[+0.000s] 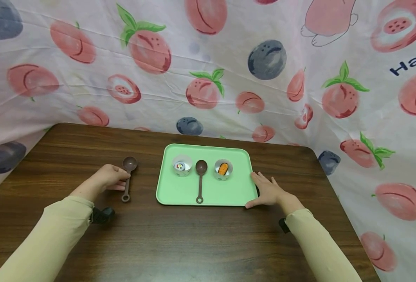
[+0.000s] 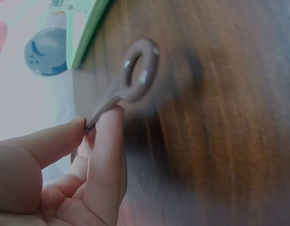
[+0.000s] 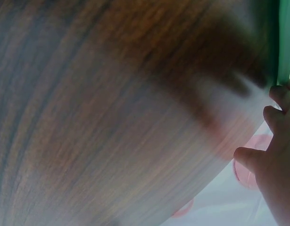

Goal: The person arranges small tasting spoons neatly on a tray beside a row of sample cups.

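Note:
My left hand point(image 1: 107, 177) pinches a brown long-handled spoon point(image 1: 130, 164) by its handle, left of the tray. In the left wrist view, thumb and fingertips hold the handle, and its ring end point(image 2: 151, 73) points away from the hand. My right hand point(image 1: 270, 192) is spread at the right edge of the light green tray point(image 1: 237, 194), fingers and thumb touching its rim. On the tray a second brown spoon point(image 1: 201, 168) lies between two small cups. The left cup point(image 1: 182, 173) has a small round sushi-like piece point(image 1: 179, 166); the right cup point(image 1: 222, 177) has an orange oblong piece point(image 1: 223, 169).
The dark wooden table point(image 1: 179, 243) carries the tray near its far middle. A white fruit-print cloth point(image 1: 222, 51) hangs behind the table and along its right side. Dark straps sit on both wrists, with a black camera point(image 1: 103, 215) under the left one.

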{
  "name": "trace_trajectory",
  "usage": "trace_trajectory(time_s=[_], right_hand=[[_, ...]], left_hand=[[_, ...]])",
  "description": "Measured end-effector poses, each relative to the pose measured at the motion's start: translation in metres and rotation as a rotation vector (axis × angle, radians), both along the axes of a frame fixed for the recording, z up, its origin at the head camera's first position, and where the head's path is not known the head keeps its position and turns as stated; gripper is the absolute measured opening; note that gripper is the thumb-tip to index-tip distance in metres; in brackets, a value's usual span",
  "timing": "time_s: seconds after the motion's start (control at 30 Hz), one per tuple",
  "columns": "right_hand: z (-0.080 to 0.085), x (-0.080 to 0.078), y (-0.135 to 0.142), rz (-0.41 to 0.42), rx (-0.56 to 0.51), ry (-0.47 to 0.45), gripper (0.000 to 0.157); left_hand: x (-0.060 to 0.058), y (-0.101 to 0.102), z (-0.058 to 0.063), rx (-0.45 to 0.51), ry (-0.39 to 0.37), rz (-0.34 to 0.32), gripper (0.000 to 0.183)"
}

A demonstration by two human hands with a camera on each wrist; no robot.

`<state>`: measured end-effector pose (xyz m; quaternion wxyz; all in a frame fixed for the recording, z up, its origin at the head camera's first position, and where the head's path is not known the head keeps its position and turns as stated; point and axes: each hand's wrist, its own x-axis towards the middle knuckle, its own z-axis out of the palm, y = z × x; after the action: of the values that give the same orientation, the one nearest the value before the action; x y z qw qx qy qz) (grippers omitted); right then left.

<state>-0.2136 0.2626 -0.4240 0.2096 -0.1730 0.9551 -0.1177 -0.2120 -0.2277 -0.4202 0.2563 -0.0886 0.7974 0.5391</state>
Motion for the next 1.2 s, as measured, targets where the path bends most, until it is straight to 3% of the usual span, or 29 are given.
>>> trace_trajectory(time_s=[0.57, 1.2], right_hand=[[-0.003, 0.000, 0.002, 0.016, 0.004, 0.008, 0.116], [-0.004, 0.000, 0.006, 0.035, -0.048, 0.025, 0.117]], left_hand=[[-0.001, 0.010, 0.009, 0.118, -0.002, -0.018, 0.047], [0.000, 0.020, 0.018, 0.134, 0.002, -0.013, 0.034]])
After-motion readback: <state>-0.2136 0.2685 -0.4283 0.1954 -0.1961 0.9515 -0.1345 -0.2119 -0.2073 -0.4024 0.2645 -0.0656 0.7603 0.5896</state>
